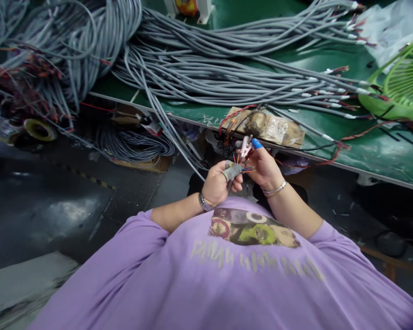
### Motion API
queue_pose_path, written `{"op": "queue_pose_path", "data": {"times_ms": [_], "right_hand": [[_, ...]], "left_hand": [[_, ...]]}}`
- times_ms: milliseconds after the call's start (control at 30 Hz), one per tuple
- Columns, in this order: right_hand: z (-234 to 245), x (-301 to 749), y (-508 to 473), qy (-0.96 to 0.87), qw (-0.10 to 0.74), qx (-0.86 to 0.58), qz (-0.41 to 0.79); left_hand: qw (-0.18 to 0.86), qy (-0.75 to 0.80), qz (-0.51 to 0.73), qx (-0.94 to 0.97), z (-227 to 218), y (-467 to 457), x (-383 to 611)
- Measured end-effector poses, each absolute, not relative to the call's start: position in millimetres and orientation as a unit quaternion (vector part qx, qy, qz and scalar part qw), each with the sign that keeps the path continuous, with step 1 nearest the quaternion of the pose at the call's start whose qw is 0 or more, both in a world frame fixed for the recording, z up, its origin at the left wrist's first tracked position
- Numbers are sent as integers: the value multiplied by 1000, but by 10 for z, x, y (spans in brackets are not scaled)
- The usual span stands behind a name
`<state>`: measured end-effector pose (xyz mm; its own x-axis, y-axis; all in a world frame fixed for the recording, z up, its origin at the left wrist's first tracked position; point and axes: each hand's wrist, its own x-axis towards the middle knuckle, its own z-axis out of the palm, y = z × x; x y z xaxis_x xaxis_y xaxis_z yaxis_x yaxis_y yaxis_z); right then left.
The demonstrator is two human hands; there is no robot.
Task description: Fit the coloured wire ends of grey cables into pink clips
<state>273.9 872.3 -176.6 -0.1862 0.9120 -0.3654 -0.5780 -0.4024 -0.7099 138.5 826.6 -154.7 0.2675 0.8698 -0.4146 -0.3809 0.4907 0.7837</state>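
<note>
Left hand (217,184) pinching coloured wires (248,169), short of the green bench's (382,158) front edge. Right hand (265,167) at the wires, fingers bent; can't tell its grip. Taped block (294,134) crowds the edge ahead; floor (65,211) open left. Shirt lettering (254,261) unreadable.

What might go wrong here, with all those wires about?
The thin coloured wires at the left hand fan out in different directions, so one might get bent or mixed up. Several grey cables hang over the edge of the green table and could snag.
</note>
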Motion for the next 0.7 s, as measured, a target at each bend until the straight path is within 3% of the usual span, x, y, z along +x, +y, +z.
{"op": "queue_pose_path", "data": {"times_ms": [200,700], "right_hand": [[-1807,2672,8747,-218,548,-403,700],[-1811,2594,8819,-156,541,-402,722]], "left_hand": [[740,443,429,270,-1535,8295,1439],[746,446,428,247,-1595,8293,1457]]}}
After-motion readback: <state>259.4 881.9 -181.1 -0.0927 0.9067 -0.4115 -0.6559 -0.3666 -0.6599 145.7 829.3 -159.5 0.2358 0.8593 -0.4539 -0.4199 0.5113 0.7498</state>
